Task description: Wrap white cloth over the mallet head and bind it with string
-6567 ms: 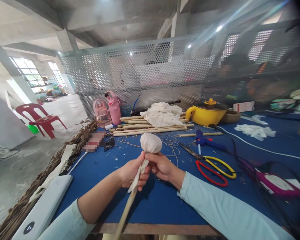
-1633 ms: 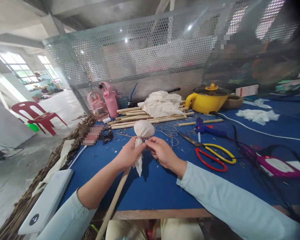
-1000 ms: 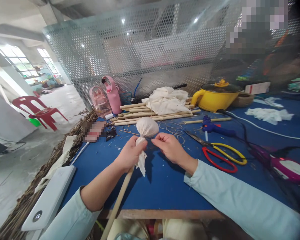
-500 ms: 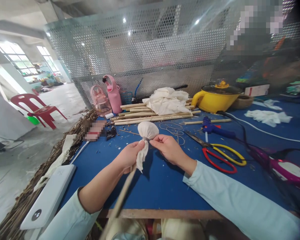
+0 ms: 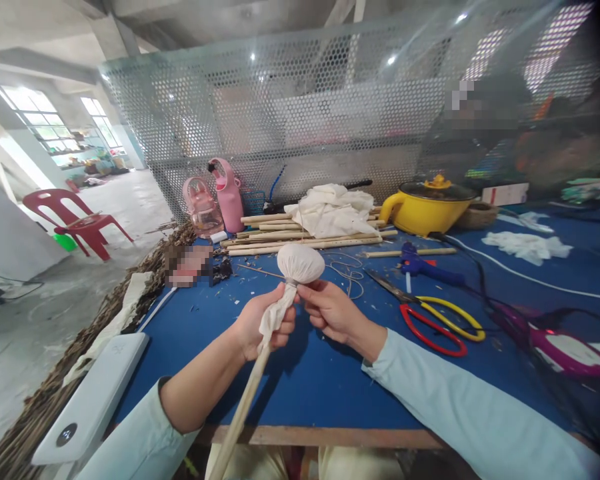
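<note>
A wooden stick [image 5: 240,413] slants up from the lower edge, and its top is wrapped in a round white cloth bundle [image 5: 300,263]. My left hand [image 5: 260,325] is closed round the stick and the loose cloth tail just under the bundle. To its right, my right hand [image 5: 330,308] is closed at the neck of the bundle, fingers pinched against the cloth. Both hands hover over the blue table [image 5: 300,387].
Red and yellow scissors [image 5: 440,323], a blue glue gun [image 5: 423,265] and loose string [image 5: 347,275] lie to the right. Bamboo sticks [image 5: 300,241], white cloth [image 5: 333,210], a yellow pot [image 5: 425,205] and pink bottles [image 5: 215,203] stand by the mesh screen. A white power bank [image 5: 87,400] lies at the left.
My left hand has slid down to grip the stick and cloth tail. My right hand has closed in on the bundle's neck, and the bundle stands slightly higher.
</note>
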Demonstrator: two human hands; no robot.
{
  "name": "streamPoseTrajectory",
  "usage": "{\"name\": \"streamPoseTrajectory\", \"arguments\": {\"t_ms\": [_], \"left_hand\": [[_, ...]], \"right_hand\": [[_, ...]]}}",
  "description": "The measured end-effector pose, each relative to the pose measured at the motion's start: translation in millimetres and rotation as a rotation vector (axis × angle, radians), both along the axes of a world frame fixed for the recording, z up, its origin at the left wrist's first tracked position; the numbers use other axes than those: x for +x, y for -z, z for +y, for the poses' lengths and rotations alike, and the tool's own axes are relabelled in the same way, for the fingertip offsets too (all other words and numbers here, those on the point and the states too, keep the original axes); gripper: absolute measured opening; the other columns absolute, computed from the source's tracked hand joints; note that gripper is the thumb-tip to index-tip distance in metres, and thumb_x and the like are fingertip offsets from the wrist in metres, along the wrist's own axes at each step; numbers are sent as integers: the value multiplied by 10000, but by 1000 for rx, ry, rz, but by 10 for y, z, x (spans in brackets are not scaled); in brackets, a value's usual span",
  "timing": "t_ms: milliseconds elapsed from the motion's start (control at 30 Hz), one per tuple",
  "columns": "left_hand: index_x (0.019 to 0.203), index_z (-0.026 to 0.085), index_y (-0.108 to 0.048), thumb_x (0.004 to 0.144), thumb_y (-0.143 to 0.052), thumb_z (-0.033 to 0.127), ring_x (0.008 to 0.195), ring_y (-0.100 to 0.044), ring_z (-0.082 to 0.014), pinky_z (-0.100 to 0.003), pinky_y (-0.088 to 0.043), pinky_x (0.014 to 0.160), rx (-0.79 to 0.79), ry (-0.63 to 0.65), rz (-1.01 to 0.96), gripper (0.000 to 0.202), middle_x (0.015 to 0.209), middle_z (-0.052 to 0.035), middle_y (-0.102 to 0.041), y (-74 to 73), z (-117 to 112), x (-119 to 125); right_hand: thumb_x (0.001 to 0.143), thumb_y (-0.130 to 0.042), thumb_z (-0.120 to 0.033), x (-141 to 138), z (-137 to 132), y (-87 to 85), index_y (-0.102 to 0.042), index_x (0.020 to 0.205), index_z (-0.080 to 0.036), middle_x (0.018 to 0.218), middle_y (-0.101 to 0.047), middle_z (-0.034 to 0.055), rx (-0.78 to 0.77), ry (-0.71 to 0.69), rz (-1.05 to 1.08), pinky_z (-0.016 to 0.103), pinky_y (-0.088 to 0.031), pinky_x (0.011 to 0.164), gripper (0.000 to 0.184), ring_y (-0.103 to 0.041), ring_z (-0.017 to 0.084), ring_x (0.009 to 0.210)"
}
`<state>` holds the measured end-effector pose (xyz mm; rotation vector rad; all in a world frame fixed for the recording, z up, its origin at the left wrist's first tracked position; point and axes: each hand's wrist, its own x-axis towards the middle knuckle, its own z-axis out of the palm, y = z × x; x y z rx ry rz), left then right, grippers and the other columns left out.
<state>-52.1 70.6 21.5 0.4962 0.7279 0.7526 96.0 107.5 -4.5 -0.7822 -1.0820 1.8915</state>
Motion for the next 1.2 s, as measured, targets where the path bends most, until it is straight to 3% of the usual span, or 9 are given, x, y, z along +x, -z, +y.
{"name": "streamPoseTrajectory", "arguments": {"t_ms": [133,300,467,533,700,800,900,1067,1200], "left_hand": [[752,159,-520,883,-315,485,303,-230,-45,-136,-173,294,18,181,-138,406,439,65,-292,64,1,4],[676,131,-557,759,-338,701,588,-604,-194,-264,-441,503,194,282,242,615,592,-87,-595,296,131,-71],[903,129,-592,775,-458,585,838,-598,-203,-280,-435,699,491,-444,792,491,917,-105,-656,247,304,-219],[903,144,-601,797,-442,541,946,-570,-233,-312,-415,787,642,-552,979,441,970,-111,-652,111,285,-180],[1044,149,-544,787,-481,522,936,-580,-252,-345,-404,835,818,-206,1127,457,1000,-128,-644,-50,49,204],[1118,142,-481,775,-549,411,968,-570,-228,-319,-413,842,871,-163,1109,442,1079,-125,-612,80,-8,354],[1112,145,-482,824,-486,339,953,-572,-210,-316,-410,841,922,-157,1125,347,1073,-117,-610,231,51,306],[1014,136,-508,878,-375,296,867,-590,-219,-314,-412,740,906,-139,1401,248,963,-136,-628,336,115,116],[938,142,-509,865,-376,235,793,-595,-211,-290,-387,676,914,-4,1516,178,853,-120,-633,322,33,121]], "right_hand": [[558,-790,-358,43,29,82,-504,713,-163,435,-299,-119,-147,-147,104,155,-71,331,379,-113,8,367],[545,-804,-272,84,95,136,-445,647,-174,410,-212,-134,-186,-134,183,152,-66,334,385,-94,10,370],[549,-802,-252,65,116,89,-485,685,-162,418,-217,-136,-169,-29,180,145,-66,332,356,-96,7,370],[547,-802,-260,32,99,83,-503,696,-159,416,-226,-136,-164,-2,171,146,-64,329,349,-102,7,365],[539,-794,-286,-86,43,136,-549,698,-146,414,-357,-95,-143,73,127,159,-157,324,324,-246,23,352],[563,-765,-303,-96,41,173,-556,693,-142,480,-474,-42,-141,109,88,180,-215,344,294,-364,50,393],[640,-690,-402,-38,63,187,-532,687,-159,437,-378,-78,-131,90,-119,192,-107,335,294,-248,38,343],[736,-562,-451,39,37,118,-484,563,-154,466,-341,-65,294,82,-515,213,-165,396,353,-265,57,418],[762,-511,-407,50,-18,4,-341,467,-173,460,-246,-58,588,231,-699,234,-187,449,413,-251,74,463]]}}
